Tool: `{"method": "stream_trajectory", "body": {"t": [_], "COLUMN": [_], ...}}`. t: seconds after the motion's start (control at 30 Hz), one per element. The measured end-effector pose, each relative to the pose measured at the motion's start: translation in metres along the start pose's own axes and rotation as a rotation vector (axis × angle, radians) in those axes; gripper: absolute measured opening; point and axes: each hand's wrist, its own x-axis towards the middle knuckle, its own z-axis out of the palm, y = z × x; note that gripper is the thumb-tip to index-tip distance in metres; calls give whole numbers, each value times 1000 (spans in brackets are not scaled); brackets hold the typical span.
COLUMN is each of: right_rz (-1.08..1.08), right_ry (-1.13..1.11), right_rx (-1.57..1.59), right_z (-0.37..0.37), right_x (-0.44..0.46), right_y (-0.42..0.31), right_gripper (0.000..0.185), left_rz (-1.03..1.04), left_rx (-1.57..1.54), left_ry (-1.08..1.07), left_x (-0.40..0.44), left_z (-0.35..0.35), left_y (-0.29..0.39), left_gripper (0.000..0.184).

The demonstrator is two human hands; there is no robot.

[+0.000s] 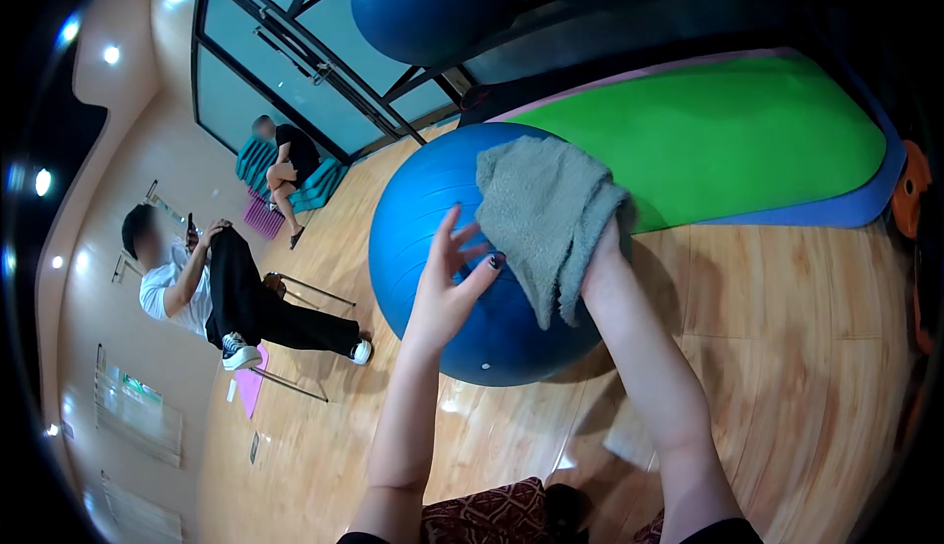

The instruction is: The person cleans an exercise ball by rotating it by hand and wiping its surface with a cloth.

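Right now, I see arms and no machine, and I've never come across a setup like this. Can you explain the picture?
There's no robot, just a person's bare hands, seen by a camera worn on their head, looking forward and down. The left hand is open, holding nothing, in front of a big blue ball on the wooden floor. The right hand is mostly hidden by a grey cloth, so its exact grip can't be seen. Behind the ball lies a green mat, and two other people sit at the picture's left.
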Motion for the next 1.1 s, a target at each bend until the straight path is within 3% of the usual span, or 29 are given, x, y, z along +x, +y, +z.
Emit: {"method": "stream_trajectory", "body": {"t": [0.03, 0.1, 0.17, 0.2, 0.27, 0.4, 0.5, 0.57, 0.67, 0.77, 0.8, 0.83, 0.9, 0.97, 1.03, 1.07, 1.1], "right_rz": [47, 90, 107, 111, 163, 255, 268, 238, 386, 582, 554, 556, 702, 617, 275, 202, 198], "right_ry": [11, 15, -72, -75, -31, 56, 12, 11, 44, -55, -57, -58, -286, -370, -364, -355, -353], "right_rx": [-7, -17, -159, -160, -146, -117, 60, -52, -260, -756, -969, -969, -1084, -1036, -966, -941, -939], "right_z": [5, 6, -4, -4, -4, -6, -16, -22, -27, -31, -25, -18, -5, 2, -6, -9, -7], "right_x": [-1, -1, 1, 2, 2, 3, 0, -2, -6, -6, -12, -15, -18, -20, -16, -11, -11], "right_y": [3, 10, 22, 23, 24, 23, 18, 19, 11, 2, 2, -3, -21, -40, -40, -39, -31], "right_gripper": [50, 50, 52, 52, 52, 52, 54, 55, 56, 47, 42, 42, 37, 36, 36, 47, 47], "left_rz": [-109, -82, -237, -236, -320, -206, -109, -81, -31, 27, 69, 111, 129, 153, 144, 148, 153], "left_rx": [-64, -117, -98, -97, -12, -8, -257, -385, -455, -521, -542, -562, -547, -498, -480, -514, -547], "left_ry": [-95, -84, -75, -70, -69, -39, 86, 157, 270, 346, 336, 325, 344, 281, 265, 224, 180], "left_x": [0, -2, -5, -6, -7, -7, -4, -3, -3, -3, -4, -5, -8, -11, -13, -14, -15], "left_z": [-2, -6, -19, -23, -27, -28, -29, -26, -32, -38, -40, -43, -44, -46, -47, -45, -44], "left_y": [4, 11, 11, 13, 15, 9, 12, 15, 13, 17, 19, 20, 27, 30, 30, 33, 36], "left_gripper": [72, 61, 41, 41, 24, 16, 8, 7, 10, 13, 14, 14, 15, 16, 22, 26, 31]}}
